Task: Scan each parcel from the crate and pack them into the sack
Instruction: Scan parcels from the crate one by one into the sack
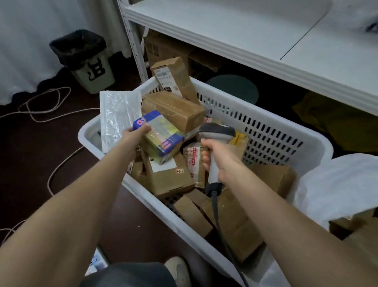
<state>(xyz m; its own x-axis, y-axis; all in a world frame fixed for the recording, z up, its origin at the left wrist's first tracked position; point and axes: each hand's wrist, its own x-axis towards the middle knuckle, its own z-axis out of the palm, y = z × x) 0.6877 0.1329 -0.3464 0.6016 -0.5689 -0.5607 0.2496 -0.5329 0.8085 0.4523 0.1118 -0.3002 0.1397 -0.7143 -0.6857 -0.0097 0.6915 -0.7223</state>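
A white perforated crate (273, 137) stands on the floor, filled with several brown cardboard parcels (175, 110) and a white bubble mailer (117, 114) at its left end. My left hand (136, 134) grips a blue and yellow plastic-wrapped parcel (161, 136) held above the crate's contents. My right hand (216, 155) is closed on the handle of a grey barcode scanner (216, 132), whose head points toward that parcel. The scanner's black cable runs down along my right forearm. A white sack (348, 187) lies open at the right, with brown boxes inside it.
A white metal shelf (250, 36) overhangs the crate at the back, with cartons beneath it. A bin lined with a black bag (83, 58) stands at the left by the curtain. Pale cables (45, 107) loop over the dark floor. My shoe (179, 273) is below.
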